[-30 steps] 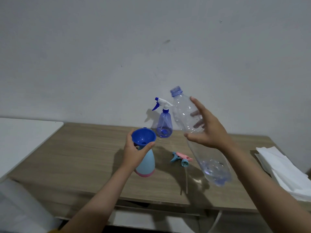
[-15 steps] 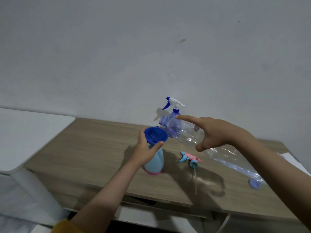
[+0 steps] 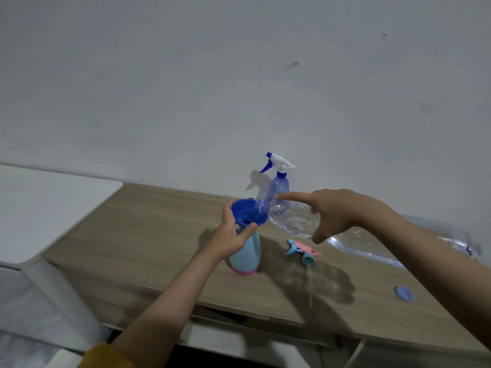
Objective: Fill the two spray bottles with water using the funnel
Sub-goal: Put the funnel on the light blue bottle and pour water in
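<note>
Now blue funnel (image 3: 248,215) atop pale-blue spray bottle (image 3: 245,254)

Mustard-yellow sleeve (image 3: 106,355), bare forearms

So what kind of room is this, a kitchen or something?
Probably not a kitchen: it looks like a plain room at home, though that's a guess. There's a wooden desk pushed against a bare white wall, with a white table beside it. No sink or stove shows.

The right hand (image 3: 342,211) and forearm hide the water bottle's (image 3: 292,219) middle.
</note>
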A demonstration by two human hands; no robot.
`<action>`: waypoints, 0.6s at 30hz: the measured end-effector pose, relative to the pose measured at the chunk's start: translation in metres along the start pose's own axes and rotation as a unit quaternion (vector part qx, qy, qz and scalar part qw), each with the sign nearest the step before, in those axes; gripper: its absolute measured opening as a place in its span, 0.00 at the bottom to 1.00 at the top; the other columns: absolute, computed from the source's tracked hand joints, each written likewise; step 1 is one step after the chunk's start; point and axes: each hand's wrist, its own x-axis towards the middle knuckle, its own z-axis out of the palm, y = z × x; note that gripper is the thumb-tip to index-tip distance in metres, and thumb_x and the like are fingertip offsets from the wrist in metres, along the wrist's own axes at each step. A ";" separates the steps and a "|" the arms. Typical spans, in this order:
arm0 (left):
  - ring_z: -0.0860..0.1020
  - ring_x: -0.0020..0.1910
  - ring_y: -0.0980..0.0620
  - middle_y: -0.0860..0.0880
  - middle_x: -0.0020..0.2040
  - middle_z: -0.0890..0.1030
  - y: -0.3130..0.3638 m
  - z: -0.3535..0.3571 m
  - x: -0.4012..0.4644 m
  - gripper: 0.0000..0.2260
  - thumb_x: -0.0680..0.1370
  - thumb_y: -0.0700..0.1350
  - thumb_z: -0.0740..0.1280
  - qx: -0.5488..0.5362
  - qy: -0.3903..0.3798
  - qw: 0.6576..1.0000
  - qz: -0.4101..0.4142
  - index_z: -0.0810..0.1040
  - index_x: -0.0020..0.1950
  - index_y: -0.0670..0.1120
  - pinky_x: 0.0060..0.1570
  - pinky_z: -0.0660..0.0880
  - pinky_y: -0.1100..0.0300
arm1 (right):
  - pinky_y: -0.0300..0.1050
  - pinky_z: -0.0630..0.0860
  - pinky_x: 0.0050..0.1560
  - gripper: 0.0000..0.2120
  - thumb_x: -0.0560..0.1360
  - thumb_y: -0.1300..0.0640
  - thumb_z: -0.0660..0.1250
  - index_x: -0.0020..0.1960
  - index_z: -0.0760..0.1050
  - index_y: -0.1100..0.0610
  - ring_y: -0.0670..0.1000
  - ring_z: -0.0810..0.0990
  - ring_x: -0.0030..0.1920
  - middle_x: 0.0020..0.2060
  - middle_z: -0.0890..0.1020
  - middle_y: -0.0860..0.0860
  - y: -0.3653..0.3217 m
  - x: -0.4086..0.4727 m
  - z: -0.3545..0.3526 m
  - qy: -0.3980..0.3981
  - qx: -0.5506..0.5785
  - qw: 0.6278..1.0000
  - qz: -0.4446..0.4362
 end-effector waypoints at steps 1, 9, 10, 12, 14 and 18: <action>0.74 0.57 0.52 0.47 0.64 0.70 0.001 0.000 0.000 0.29 0.78 0.39 0.65 0.001 -0.004 1.000 0.001 0.51 0.71 0.46 0.50 0.72 0.74 | 0.47 0.76 0.45 0.50 0.63 0.48 0.74 0.69 0.43 0.25 0.51 0.79 0.46 0.47 0.78 0.48 -0.001 0.000 0.000 -0.003 -0.001 1.000 0.000; 0.74 0.59 0.47 0.46 0.67 0.69 0.000 -0.001 0.000 0.33 0.78 0.40 0.65 -0.005 -0.004 1.000 -0.013 0.47 0.74 0.44 0.50 0.71 0.76 | 0.43 0.72 0.39 0.49 0.63 0.49 0.73 0.71 0.45 0.27 0.51 0.78 0.49 0.40 0.72 0.43 -0.004 0.001 -0.004 -0.027 -0.033 0.999 -0.003; 0.73 0.60 0.48 0.46 0.67 0.69 0.000 -0.001 0.000 0.33 0.78 0.40 0.65 -0.005 -0.004 1.000 -0.012 0.47 0.75 0.44 0.50 0.71 0.76 | 0.42 0.70 0.37 0.49 0.63 0.49 0.73 0.71 0.45 0.28 0.51 0.78 0.49 0.37 0.69 0.41 -0.006 0.000 -0.006 -0.027 -0.039 0.999 -0.005; 0.73 0.59 0.47 0.46 0.67 0.69 0.001 -0.001 -0.001 0.33 0.78 0.40 0.65 -0.003 0.000 1.000 -0.012 0.46 0.75 0.44 0.48 0.70 0.77 | 0.42 0.68 0.37 0.49 0.64 0.49 0.73 0.72 0.45 0.29 0.51 0.76 0.48 0.35 0.66 0.39 -0.007 -0.001 -0.008 -0.026 -0.045 0.999 -0.010; 0.73 0.62 0.42 0.45 0.67 0.69 0.000 0.000 -0.001 0.33 0.78 0.39 0.65 -0.010 0.003 1.000 -0.004 0.47 0.75 0.43 0.49 0.70 0.77 | 0.42 0.70 0.37 0.49 0.64 0.49 0.73 0.71 0.45 0.28 0.51 0.78 0.48 0.37 0.69 0.41 -0.006 0.000 -0.006 -0.024 -0.041 0.999 -0.012; 0.73 0.63 0.39 0.43 0.68 0.69 0.000 -0.001 -0.001 0.33 0.78 0.40 0.65 -0.007 0.004 1.000 0.002 0.47 0.74 0.43 0.47 0.71 0.76 | 0.45 0.74 0.41 0.49 0.62 0.48 0.73 0.69 0.44 0.26 0.51 0.79 0.46 0.44 0.76 0.48 0.000 0.003 0.003 0.003 -0.021 1.000 -0.015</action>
